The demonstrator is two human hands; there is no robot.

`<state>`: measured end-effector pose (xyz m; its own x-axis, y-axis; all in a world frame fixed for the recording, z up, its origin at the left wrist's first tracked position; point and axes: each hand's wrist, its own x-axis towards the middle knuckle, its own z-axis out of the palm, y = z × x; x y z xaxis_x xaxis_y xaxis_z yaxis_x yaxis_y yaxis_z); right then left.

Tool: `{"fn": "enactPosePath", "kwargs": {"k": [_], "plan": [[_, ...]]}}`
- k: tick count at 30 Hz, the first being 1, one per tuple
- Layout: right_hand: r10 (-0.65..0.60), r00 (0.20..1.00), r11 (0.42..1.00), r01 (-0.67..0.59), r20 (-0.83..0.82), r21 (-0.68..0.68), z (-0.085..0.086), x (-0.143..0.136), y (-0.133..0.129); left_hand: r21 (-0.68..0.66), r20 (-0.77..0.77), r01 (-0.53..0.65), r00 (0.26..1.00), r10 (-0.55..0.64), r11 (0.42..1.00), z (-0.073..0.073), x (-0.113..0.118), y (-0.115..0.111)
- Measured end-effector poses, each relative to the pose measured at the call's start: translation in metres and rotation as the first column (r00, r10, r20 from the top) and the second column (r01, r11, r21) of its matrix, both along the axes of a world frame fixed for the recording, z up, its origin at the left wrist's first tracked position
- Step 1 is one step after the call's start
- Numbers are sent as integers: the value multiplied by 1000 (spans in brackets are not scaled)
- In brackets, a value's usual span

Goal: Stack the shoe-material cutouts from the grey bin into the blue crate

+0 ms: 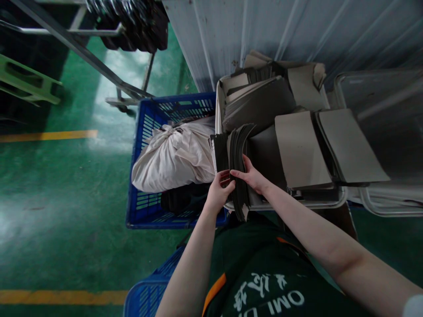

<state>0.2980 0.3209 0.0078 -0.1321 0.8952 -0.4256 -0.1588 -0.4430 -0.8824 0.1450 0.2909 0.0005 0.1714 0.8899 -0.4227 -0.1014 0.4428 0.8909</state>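
Both hands are closed around a bent stack of thin dark grey sheets [238,145], held on edge over the near left corner of a white tray [218,108]. My left hand [220,190] grips it from the left, its thumb against the sheets. From the other side my right hand [251,177] presses with the thumb on top, and its fingers partly disappear behind the stack. Another dark bundle [219,152] stands just left of the held one. Grey sheet piles [302,147] and a slanted stack [261,103] fill the tray.
A blue crate [132,193] on the left holds a white cloth bundle [180,154]. To the right stands a second, clear tray [380,110]. A corrugated wall [264,31] closes the back. A metal rack [89,55] and green stool [26,81] stand at far left.
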Motion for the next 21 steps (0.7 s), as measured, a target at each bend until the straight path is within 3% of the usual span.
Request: {"fn": "enactPosePath", "kwargs": {"k": [4,11,21], "plan": [[14,1000,1000,-14,12,-15,4,3,0,29,-71,-30,997,32,999,5,-8,-1],[-13,1000,998,14,22,-55,5,7,-2,11,-46,-65,997,66,998,3,-30,-5],[-15,1000,998,16,12,-68,7,5,-3,-20,2,-52,999,52,998,1,-30,-4]]}}
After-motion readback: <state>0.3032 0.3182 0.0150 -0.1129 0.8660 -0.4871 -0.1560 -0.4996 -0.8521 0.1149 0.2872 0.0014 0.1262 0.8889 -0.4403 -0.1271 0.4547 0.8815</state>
